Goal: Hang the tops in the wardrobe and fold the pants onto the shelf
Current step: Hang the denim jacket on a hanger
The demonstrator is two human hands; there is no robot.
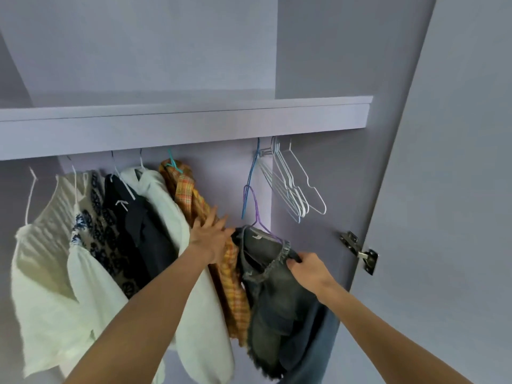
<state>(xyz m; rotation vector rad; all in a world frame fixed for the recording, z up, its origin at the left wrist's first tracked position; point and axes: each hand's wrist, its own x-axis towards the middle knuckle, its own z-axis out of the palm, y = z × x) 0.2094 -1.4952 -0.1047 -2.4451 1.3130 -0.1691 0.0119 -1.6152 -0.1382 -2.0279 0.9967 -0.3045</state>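
A dark grey denim top (273, 295) sits on a purple hanger (256, 214), held below the rail. My right hand (307, 270) grips its frilled right shoulder. With straight fingers, my left hand (210, 236) presses against the orange plaid shirt (221, 273) at the denim top's left shoulder. The purple hanger's hook is near a blue hanger (250, 178); I cannot tell if it is caught on it. Left of the plaid shirt hang a white top (177, 234), a dark top (144, 225), a patterned top (97, 217) and a cream top (47, 259).
Several empty white hangers (296, 189) hang at the rail's right end. A lilac shelf (182, 120) runs above the rail. The open wardrobe door (457, 189) stands at the right with a metal hinge (360, 252). A blue garment (318, 345) hangs behind the denim top.
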